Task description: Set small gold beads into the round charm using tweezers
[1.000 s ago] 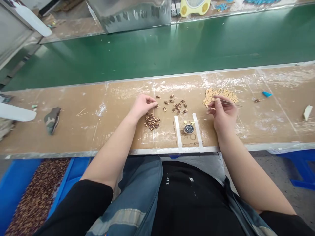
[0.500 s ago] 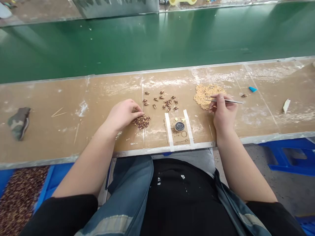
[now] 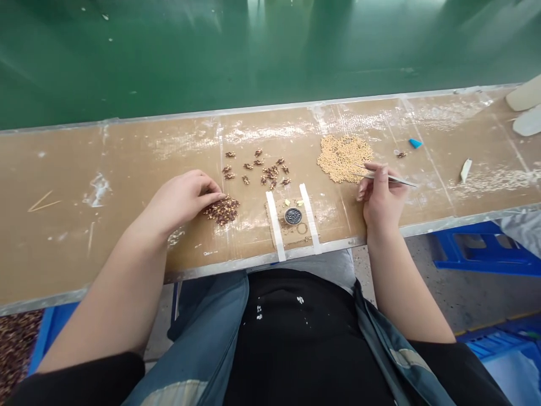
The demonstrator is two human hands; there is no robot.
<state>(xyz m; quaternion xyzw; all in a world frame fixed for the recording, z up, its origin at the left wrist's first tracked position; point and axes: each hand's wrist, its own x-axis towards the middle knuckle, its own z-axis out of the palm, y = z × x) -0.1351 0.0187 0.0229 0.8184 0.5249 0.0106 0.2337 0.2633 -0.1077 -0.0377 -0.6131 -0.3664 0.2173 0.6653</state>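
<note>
My left hand (image 3: 186, 197) reaches in from the left, thumb and fingers closed at the edge of a heap of small dark-red and yellow pieces (image 3: 223, 211). What sits between those fingertips is too small to make out. In my right hand (image 3: 382, 194) is a pair of metal tweezers (image 3: 401, 180), its tips over a spread of tiny pale-yellow beads (image 3: 344, 158). Between the hands lie several small dark-red and yellow clusters (image 3: 270, 173). Nearer me, a small round pot of black stuff (image 3: 293, 216) stands between two strips of white tape (image 3: 310, 220).
A blue cap-like piece (image 3: 415, 143), a single cluster (image 3: 401, 154) and a white strip (image 3: 466, 170) lie to the right. Thin sticks (image 3: 44, 203) lie at the left. Beyond the table (image 3: 139, 169) runs a green surface (image 3: 177, 62); a blue stool (image 3: 477, 248) stands below.
The view has shifted, so the table's things appear further left and white objects show at the far right. Both hands stay by the same heaps, the tweezers still in my right hand.
</note>
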